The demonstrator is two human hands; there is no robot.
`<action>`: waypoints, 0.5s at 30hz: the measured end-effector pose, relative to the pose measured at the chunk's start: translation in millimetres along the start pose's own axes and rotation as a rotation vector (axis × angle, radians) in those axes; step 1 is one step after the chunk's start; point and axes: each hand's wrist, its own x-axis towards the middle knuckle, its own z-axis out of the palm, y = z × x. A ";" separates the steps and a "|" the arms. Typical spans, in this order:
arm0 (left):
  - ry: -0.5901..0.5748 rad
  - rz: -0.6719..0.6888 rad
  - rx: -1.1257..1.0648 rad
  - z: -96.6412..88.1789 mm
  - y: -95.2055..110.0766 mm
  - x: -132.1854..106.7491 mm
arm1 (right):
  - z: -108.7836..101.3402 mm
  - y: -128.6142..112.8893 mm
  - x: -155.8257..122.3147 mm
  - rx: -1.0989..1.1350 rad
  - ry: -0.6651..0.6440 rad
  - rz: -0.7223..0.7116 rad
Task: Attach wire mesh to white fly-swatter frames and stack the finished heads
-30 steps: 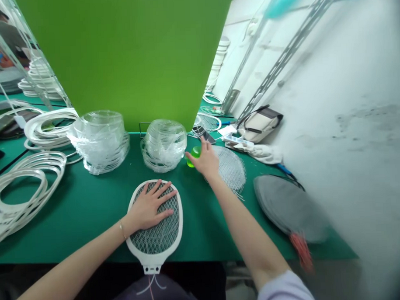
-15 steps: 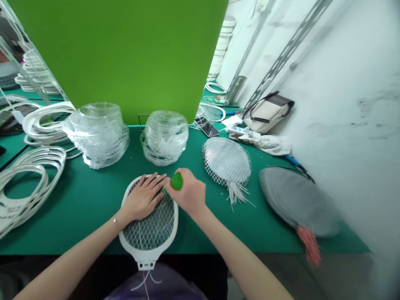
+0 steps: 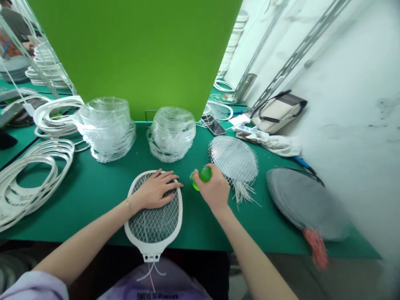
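My left hand (image 3: 157, 190) lies flat with fingers spread on the mesh of a white oval racket head (image 3: 155, 221) at the near edge of the green table (image 3: 90, 189). My right hand (image 3: 214, 189) is closed around a small translucent green object (image 3: 202, 176), held just right of the racket head's upper rim. Thin wires hang from the racket head's neck over the table edge.
Two stacks of clear plastic shells (image 3: 107, 127) (image 3: 171, 132) stand before a green panel (image 3: 140, 51). White rings (image 3: 26, 173) pile at left. A loose mesh stack (image 3: 235, 159), a grey disc stack (image 3: 303, 203), a phone (image 3: 214, 124) and a bag (image 3: 279, 110) lie at right.
My right hand picked up the green object from beside the clear stack, carried it to the racket head's top rim, then shifted it slightly right. The left hand stayed on the mesh.
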 end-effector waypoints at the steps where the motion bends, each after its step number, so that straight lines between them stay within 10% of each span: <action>1: 0.000 -0.035 -0.014 -2.4 -4.0 -3.0 | -3.6 0.4 -0.5 -0.006 -0.010 0.009; 7: 0.027 -0.256 -0.037 -21.4 -30.1 -44.0 | -38.0 -26.4 -69.2 0.186 -0.204 -0.055; 15: 0.007 -0.514 -0.247 -43.3 -10.2 -108.1 | -7.7 -46.3 -122.0 0.440 -0.599 -0.011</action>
